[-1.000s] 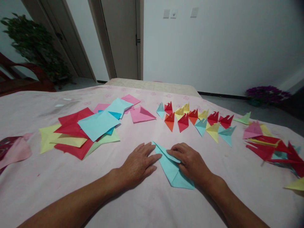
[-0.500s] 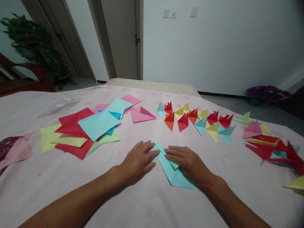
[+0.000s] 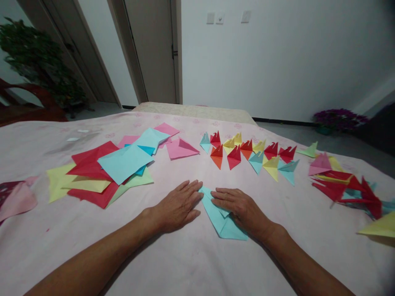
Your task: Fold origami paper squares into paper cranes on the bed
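A light-blue folded sheet of paper (image 3: 224,225) lies on the tablecloth in front of me, its narrow tip pointing away. My left hand (image 3: 182,205) rests flat with outstretched fingers, the fingertips touching the tip of the paper. On the paper's right side lies my right hand (image 3: 239,209), fingers extended and pressing on the folded flap; it covers part of that edge. Beyond the hands, several small folded paper birds (image 3: 233,157) in red, orange, yellow and blue stand in rows.
Loose coloured sheets (image 3: 123,163) overlap in a pile at the left. More folded red, pink, blue and yellow pieces (image 3: 345,191) are heaped at the right. A pink cloth (image 3: 20,201) lies at the far left of the pink-patterned tablecloth (image 3: 173,271).
My left hand has shifted slightly up at the paper's tip, now covering a little more of it. The right hand stays on the flap. The whole view has turned a little.
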Demonstrator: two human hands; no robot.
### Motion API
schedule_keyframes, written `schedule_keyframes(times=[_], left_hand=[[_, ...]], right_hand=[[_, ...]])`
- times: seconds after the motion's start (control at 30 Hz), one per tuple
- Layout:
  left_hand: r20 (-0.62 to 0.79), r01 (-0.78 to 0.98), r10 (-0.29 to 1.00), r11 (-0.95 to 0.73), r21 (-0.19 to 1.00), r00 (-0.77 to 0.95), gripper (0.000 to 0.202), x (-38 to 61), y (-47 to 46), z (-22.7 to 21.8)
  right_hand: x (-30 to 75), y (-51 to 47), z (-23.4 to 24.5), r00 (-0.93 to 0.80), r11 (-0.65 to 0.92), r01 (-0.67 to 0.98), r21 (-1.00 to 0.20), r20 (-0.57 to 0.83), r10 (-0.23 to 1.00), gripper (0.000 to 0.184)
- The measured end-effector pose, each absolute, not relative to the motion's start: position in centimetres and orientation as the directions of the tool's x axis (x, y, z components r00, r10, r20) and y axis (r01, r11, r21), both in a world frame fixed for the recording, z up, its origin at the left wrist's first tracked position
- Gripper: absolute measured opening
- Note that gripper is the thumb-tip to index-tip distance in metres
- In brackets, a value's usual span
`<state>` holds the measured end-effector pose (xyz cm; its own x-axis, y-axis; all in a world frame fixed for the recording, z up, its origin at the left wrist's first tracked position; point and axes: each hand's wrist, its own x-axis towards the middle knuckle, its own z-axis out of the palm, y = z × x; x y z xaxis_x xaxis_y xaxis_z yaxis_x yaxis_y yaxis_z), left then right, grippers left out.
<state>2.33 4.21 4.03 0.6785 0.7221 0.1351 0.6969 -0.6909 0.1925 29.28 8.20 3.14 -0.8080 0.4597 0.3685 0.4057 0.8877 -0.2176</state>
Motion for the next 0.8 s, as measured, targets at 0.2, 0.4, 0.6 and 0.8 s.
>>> schedule_keyframes(times=[0.2, 0.4, 0.6, 0.8], left_hand=[[0.11, 0.729, 0.772, -0.629, 0.271, 0.626, 0.052, 3.0, 4.2, 4.6], [0.027, 0.848, 0.862, -0.502, 0.169, 0.506, 0.056, 6.1, 3.6, 4.9], [0.074, 0.893, 0.894, -0.446, 0.067, 0.441, 0.069, 7.7, 2.6, 3.5], [0.11, 0.81, 0.811, -0.583, 0.068, 0.575, 0.058, 7.2, 2.6, 3.2]], right_hand=[[29.9, 7.6, 3.2, -0.831, 0.894, 0.406, -0.191, 0.33, 0.448, 0.04], [30.7, 6.7, 3.2, -0.854, 0.9, 0.397, -0.183, 0.286, 0.435, 0.053], [32.2, 5.7, 3.2, -0.863, 0.901, 0.4, -0.165, 0.265, 0.431, 0.051], [33.7, 5.0, 3.1, -0.83, 0.866, 0.461, -0.194, 0.251, 0.499, 0.056]])
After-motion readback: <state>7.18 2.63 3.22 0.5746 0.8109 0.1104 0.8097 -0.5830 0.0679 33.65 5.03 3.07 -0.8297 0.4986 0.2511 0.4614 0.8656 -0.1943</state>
